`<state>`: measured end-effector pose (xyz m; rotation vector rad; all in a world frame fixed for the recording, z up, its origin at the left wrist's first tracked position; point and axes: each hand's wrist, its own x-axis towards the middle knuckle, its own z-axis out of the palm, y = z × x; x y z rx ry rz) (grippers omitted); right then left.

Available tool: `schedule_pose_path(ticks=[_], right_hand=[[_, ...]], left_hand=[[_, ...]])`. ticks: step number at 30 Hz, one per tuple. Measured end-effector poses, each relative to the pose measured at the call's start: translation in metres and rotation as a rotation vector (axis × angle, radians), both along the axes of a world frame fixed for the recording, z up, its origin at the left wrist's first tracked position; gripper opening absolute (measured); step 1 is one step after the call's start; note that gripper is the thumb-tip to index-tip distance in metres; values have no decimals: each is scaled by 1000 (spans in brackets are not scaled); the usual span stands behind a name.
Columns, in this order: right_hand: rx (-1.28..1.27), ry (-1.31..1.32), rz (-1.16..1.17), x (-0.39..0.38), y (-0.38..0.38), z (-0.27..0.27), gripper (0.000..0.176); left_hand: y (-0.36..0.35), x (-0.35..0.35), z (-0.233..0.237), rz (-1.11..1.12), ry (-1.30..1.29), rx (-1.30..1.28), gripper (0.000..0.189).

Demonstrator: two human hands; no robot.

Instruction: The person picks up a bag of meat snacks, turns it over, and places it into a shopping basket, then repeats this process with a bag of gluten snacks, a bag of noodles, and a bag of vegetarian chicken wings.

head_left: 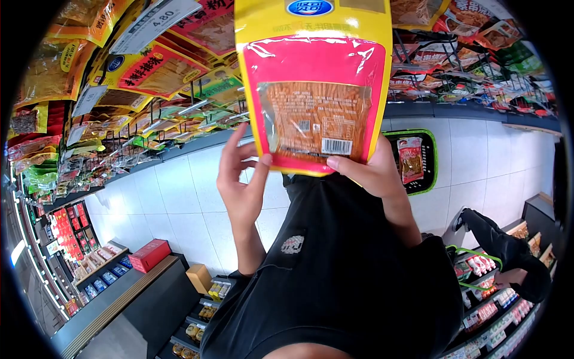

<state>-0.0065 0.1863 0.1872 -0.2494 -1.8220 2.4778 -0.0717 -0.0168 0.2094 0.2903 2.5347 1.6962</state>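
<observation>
A large yellow and pink snack packet [314, 60] is held up in front of me, with a clear window, printed text and a barcode on the side facing me. My right hand [379, 173] pinches its lower right edge, thumb on the front. At the lower left corner is my left hand [244, 173], its thumb tip touching the packet and its fingers spread apart, partly behind it. Behind my right hand, a black basket with a green rim [435, 161] stands on the floor with a red packet [411, 160] inside.
Hanging snack packets [156, 69] fill the racks at upper left and upper right, with price tags [156, 27]. A person in black [499, 239] with a green-handled basket is at lower right. A red box [149, 255] sits on a dark counter [143, 299] at lower left.
</observation>
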Motion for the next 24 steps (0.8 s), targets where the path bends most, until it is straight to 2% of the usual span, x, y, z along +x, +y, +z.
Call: schedule_pose_path(ticks=[3,4,5,6,7,8,10,11,12,13,15,17,19,20,23,24], right_hand=[[163,-4,-64,-1,-5,0,42],[250,-16,-69,-1,-7,6,40],[337,-28,-73,-1,-10,11,37],[439,-29,-92,-1,-15,17,31],[567,82,-53,-1,-18,13,59],[614,158,50,-1,-20,16,63],[669,151,229,0,-25,32,72],[696,151,319,0,-27,40,76],[698,224,279,-2,-25,39,70],[699,294,238,-3,-21,35,64],[519,212,84,-2,-17,18,43],[602,252,-224,-6,-12,13,47],[602,245,-343,-12,-6,10,55],[530,190,-256,-10,-3,7,63],[-245,99,80,-9,-1,-18,63],[-369,8,217,-5,2,-18,60]], left_hand=[[4,7,-4,53,112,-78,49],[4,10,-13,2,168,-1,52],[9,14,-6,-65,234,-113,66],[15,15,0,-122,264,-96,72],[20,16,2,-178,297,-80,79],[23,17,-6,-252,116,149,91],[27,25,-1,-106,-291,400,90],[21,24,-12,-104,-365,609,83],[15,24,-21,-96,-441,818,76],[4,19,-20,-193,-536,891,68],[-2,13,-27,-137,-639,1244,58],[1,11,-25,-243,-724,1556,54],[5,9,-26,-387,-709,1782,53],[1,10,-28,-304,-717,1677,52],[-6,14,-37,-377,-740,1784,67],[-9,16,-38,-357,-758,1789,67]])
